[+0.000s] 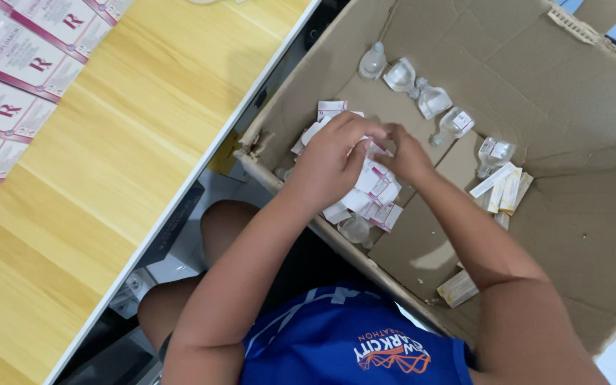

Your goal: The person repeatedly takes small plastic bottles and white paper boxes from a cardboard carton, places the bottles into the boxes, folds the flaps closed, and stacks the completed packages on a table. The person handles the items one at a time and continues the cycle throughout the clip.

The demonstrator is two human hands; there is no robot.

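at frame centre, inside the cardboard box (579, 142), my left hand (329, 160) and right hand (404, 157) meet, pinching white-and-pink folded leaflets (376, 189) whose pile runs diagonally toward lower right; clear vials (433, 100) lie above.

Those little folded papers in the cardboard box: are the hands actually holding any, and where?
Both hands, left hand and right hand, meet over the pile of folded papers, fingers closed on a few at the top. The exact grip is hidden.

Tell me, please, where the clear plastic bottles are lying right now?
In the head view, the clear plastic bottles lie in a row inside the cardboard box, just beyond the left hand and right hand.
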